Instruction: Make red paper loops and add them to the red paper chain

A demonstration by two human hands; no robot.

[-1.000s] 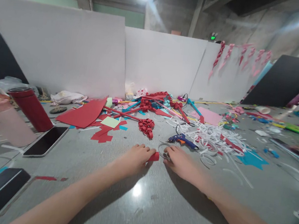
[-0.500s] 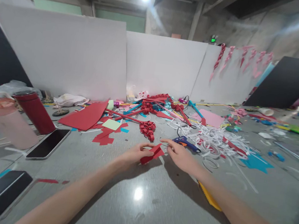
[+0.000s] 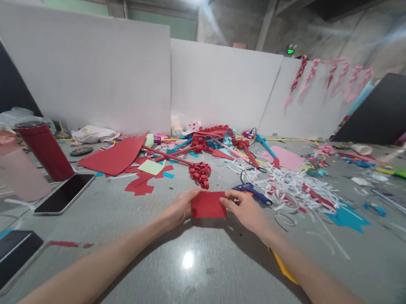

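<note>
A small red paper rectangle is held flat and facing me just above the grey table. My left hand pinches its left edge. My right hand pinches its right edge. Just behind the right hand lies a blue glue gun. A red paper bow sits a little beyond the paper, among red paper sticks.
A phone lies left, beside a red flask and a pink bottle. A large red sheet and scraps lie behind. White paper strips pile at right. A yellow piece shows under my right forearm. White partitions stand at the back.
The red paper was a small rolled or folded piece on the table a second ago. Both hands lifted it and opened it out flat between them.
</note>
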